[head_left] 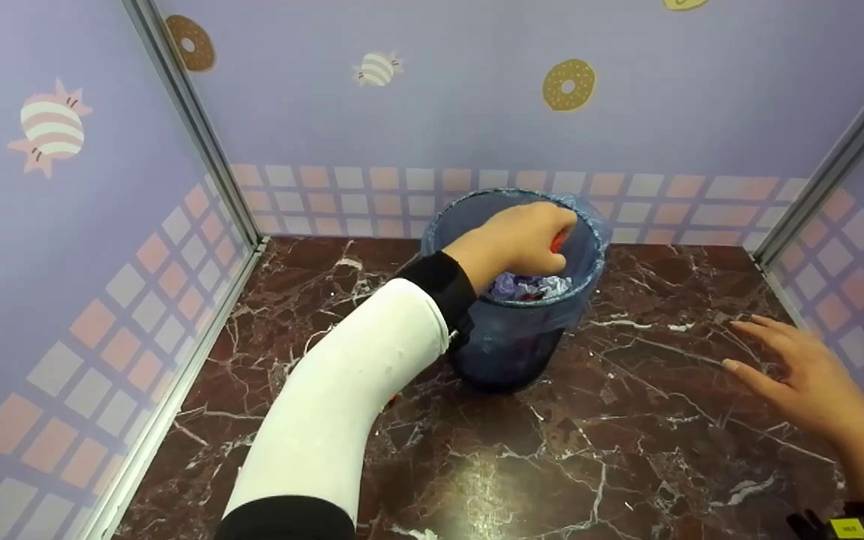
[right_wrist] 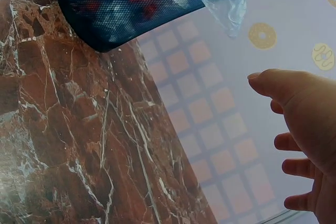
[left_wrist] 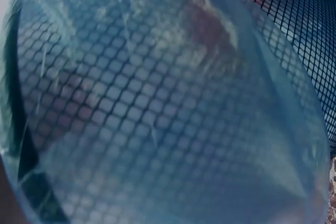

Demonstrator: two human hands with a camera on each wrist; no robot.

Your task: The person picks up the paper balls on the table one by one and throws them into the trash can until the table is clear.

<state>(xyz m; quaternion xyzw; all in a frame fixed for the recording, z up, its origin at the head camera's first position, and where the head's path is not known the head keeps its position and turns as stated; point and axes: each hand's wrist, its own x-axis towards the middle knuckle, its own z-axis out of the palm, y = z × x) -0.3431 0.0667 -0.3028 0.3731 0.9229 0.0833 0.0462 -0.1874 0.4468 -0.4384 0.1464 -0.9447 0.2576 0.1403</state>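
My left hand (head_left: 529, 236) is over the mouth of a dark mesh trash bin (head_left: 503, 364) in the head view. Its curled fingers grip a small red-orange thing (head_left: 557, 241), mostly hidden, so its kind is unclear. A translucent blue trash bag (head_left: 588, 289) lines the bin and folds over the rim. Crumpled purple (head_left: 505, 285) and whitish paper-like wads (head_left: 554, 286) lie inside. The bag (left_wrist: 157, 145) and mesh fill the left wrist view. To the right, my right hand (head_left: 807, 375) has its fingers extended and holds nothing; the right wrist view shows its spread fingers (right_wrist: 296, 167).
The bin stands on a dark red marbled surface (head_left: 649, 442). Patterned lilac panels (head_left: 469, 97) rise behind and at both sides, joined by metal corner strips (head_left: 199, 127). A small orange-red bit (head_left: 392, 400) shows beside the left sleeve, mostly hidden.
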